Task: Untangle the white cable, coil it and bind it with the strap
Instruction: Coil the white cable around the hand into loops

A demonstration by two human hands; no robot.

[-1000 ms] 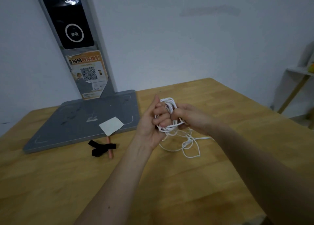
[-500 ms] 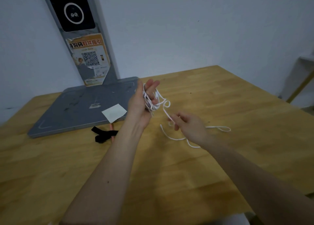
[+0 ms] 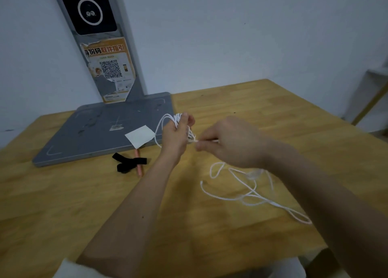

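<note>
1. Now, your left hand [image 3: 176, 133] is raised above the worktop [image 3: 84, 204] with its fingers curled round the turns of the white cable [image 3: 247, 194] wound so far; keep that grip firm enough that the loops near the fingertips do not slide off.
2. Your right hand [image 3: 228, 143] pinches the strand just beside the left, thumb against fingers. Judging by this, the step in hand is laying another turn; feed the strand through the pinch with light tension so each loop matches the ones already held.
3. Below your right forearm the loose length lies on the worktop in crossing loops that look tangled. Draw from it slowly, and stop to shake out any crossing before it tightens into a knot.
4. Further left, the black strap [image 3: 129, 164] lies well apart from your hands, across a thin pink stick; I judge the binding is some way off.
5. Behind the strap a grey base plate [image 3: 94, 135] carries a white paper square [image 3: 140, 136], and its post, bearing a poster with a QR code, rises against a plain pale wall.
</note>
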